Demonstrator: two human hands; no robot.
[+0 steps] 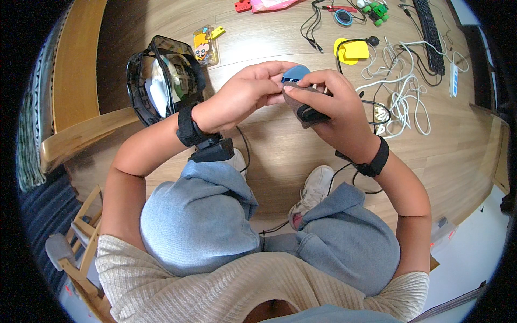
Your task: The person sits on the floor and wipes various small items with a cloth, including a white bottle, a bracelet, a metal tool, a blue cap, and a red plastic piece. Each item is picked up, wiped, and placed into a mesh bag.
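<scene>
In front of my knees, above the wooden floor, my left hand [258, 87] grips a small blue object [296, 73] with a rounded top; its kind cannot be told. My right hand [333, 95] pinches a brown cloth [297, 101] against the near side of that blue object. A black strap or band [311, 114] shows at the cloth's lower part, under the right fingers. Both hands meet at the blue object, and its lower part is hidden behind the cloth.
A clear, black-edged bag [165, 80] stands left, near a cartoon-printed case [205, 46]. Ahead right lie a yellow stand [351, 51], tangled white cables [400, 93], a round blue-rimmed pad [343, 17], a green toy car [377, 12], a black keyboard [431, 40] and a power strip [454, 80].
</scene>
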